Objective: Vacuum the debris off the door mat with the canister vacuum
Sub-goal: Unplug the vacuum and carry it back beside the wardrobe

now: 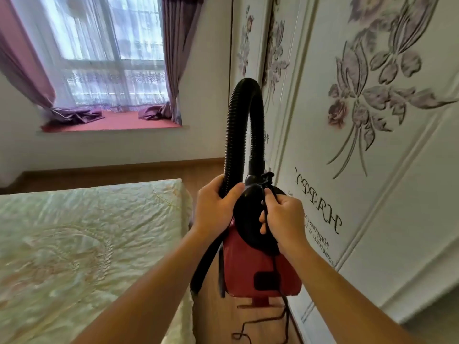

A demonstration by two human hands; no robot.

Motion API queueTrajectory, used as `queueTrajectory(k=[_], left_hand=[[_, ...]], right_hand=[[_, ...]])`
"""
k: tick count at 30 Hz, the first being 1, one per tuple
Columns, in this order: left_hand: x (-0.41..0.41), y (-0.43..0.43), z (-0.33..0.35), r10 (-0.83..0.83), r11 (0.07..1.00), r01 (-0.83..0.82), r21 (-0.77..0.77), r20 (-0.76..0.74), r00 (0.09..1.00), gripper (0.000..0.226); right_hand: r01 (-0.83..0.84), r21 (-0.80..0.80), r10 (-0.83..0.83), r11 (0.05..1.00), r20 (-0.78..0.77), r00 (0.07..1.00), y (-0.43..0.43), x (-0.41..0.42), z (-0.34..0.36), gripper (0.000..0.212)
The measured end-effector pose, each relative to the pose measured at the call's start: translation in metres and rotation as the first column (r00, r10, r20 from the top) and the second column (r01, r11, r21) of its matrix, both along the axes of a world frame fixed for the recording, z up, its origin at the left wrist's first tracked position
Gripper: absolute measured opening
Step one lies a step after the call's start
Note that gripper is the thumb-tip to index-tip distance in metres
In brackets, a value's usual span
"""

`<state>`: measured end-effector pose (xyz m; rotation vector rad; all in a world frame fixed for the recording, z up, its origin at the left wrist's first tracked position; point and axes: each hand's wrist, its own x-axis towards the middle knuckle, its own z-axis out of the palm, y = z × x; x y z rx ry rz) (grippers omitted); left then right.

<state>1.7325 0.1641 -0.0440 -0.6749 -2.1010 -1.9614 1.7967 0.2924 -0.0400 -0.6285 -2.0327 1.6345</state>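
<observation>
The red canister vacuum (250, 266) with a black top hangs in the air in front of me, lifted off the wooden floor. Its black ribbed hose (244, 115) arches up from the body and comes back down on the left. My left hand (214, 204) is closed around the hose where it comes down beside the body. My right hand (283, 216) grips the vacuum's black top together with the thin black power cord (267, 326), which dangles down to the floor. No door mat is in view.
A bed with a pale yellow quilted cover (87, 249) fills the left. A white wardrobe with purple flower patterns (372, 120) stands close on the right. A narrow strip of wooden floor (211, 314) runs between them. A bay window with purple curtains (111, 70) lies ahead.
</observation>
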Motion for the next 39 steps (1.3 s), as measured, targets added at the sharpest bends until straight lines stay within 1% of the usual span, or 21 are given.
queueTrajectory(k=[3,7,9,12,16,23,26,28,32,39], left_hand=[[-0.029,0.028,0.003,0.084,0.996,-0.084,-0.018,0.027,0.996,0.028],[-0.066,0.052,0.001,0.192,0.981,-0.192,-0.003,0.074,0.979,0.017],[-0.084,0.062,0.003,0.235,0.972,-0.235,-0.012,0.081,0.969,0.015],[-0.110,0.071,0.008,0.262,0.965,-0.260,-0.036,0.078,0.962,0.015],[-0.148,0.075,0.007,0.277,0.961,-0.277,-0.014,0.071,0.958,0.016],[-0.246,0.078,-0.011,0.243,0.969,-0.245,0.025,0.067,0.968,0.019],[-0.304,0.070,-0.019,0.238,0.971,-0.239,0.016,0.060,0.969,0.021],[-0.345,0.062,-0.021,0.230,0.973,-0.230,0.001,0.062,0.971,0.018],[-0.420,0.050,-0.025,0.211,0.977,-0.209,-0.043,0.050,0.976,0.011],[-0.524,0.058,-0.007,0.113,0.993,-0.112,-0.030,0.039,0.993,0.020]], right_hand=[[-0.088,-0.048,0.088,0.995,0.013,0.996,0.030,-0.040,0.001,0.047],[-0.211,-0.037,0.211,0.977,0.016,0.977,0.060,-0.089,0.004,0.046],[-0.248,-0.026,0.248,0.968,0.006,0.969,0.073,-0.112,0.007,0.048],[-0.276,-0.020,0.276,0.961,-0.006,0.961,0.088,-0.144,0.010,0.049],[-0.308,-0.021,0.308,0.951,-0.006,0.951,0.093,-0.188,0.009,0.049],[-0.311,-0.044,0.313,0.949,0.040,0.949,0.091,-0.285,-0.005,0.048],[-0.304,-0.018,0.304,0.953,0.058,0.951,0.084,-0.342,-0.009,0.047],[-0.283,0.000,0.282,0.959,0.064,0.957,0.078,-0.382,-0.011,0.047],[-0.224,0.009,0.224,0.975,0.046,0.974,0.069,-0.457,-0.011,0.048],[-0.173,-0.027,0.173,0.985,0.019,0.985,0.076,-0.560,-0.005,0.047]])
